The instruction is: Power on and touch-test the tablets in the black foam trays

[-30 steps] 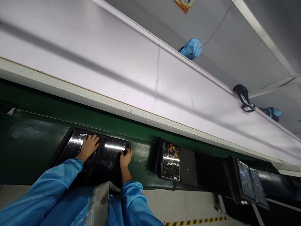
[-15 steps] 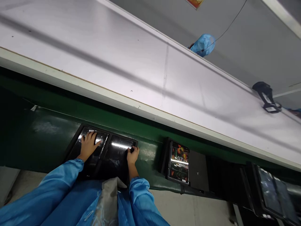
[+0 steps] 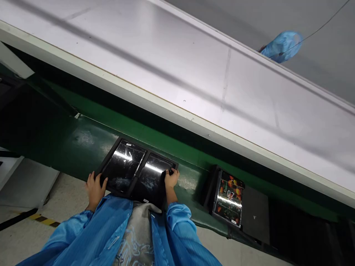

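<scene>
Black tray [image 3: 142, 166], black screens [image 3: 122, 170], green mat [image 3: 185, 195], blue sleeves [image 3: 180, 221], orange-red-patterned display [image 3: 229, 201]

The left arm [image 3: 68, 231] and right arm [image 3: 185, 229] both reach forward from the body in blue sleeves. The left hand [image 3: 95, 187] is back-up over the near edge of the tabletop [image 3: 191, 183], fingers spread and pointing away, thumb angled apart toward the right; its cuff comes close to the wrist. The right hand [image 3: 172, 178] sits farther in from that edge, thumb and forefinger curved toward each other. Its bare wrist [image 3: 170, 193] emerges from a bunched cuff [image 3: 179, 212].
</scene>
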`<state>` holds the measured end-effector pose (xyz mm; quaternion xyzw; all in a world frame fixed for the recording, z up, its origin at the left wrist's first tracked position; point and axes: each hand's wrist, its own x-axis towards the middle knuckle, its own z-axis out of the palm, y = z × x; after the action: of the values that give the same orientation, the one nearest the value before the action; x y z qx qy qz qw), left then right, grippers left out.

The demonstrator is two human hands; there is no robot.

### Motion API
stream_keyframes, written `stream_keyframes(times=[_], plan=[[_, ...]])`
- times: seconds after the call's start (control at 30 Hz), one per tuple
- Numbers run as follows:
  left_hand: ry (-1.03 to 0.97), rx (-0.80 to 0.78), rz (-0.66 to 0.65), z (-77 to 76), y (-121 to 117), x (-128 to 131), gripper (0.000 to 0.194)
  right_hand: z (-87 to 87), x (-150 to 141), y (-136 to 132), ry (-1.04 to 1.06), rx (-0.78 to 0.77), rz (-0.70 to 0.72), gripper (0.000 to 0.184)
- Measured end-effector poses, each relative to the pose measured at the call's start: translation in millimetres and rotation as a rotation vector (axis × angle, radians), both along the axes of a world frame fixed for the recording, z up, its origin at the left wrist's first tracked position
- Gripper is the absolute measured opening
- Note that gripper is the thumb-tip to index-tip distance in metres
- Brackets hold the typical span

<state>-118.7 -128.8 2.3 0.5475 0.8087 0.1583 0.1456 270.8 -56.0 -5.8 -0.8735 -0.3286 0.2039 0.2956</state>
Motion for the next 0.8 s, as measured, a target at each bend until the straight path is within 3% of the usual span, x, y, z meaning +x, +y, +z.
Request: stream_keyframes(times=[0.47,0.8], plan=[[-0.115,0.051,0.033,-7.2,11.3,1.8,0.048,2.8,-2.7,4.0,-0.026,0.022,0.012,0.026],[-0.137,0.077,0.027,-13.3,13.3,-11.0,0.046,3.3,-3.5,4.7,-0.022,0.022,0.008,0.026]])
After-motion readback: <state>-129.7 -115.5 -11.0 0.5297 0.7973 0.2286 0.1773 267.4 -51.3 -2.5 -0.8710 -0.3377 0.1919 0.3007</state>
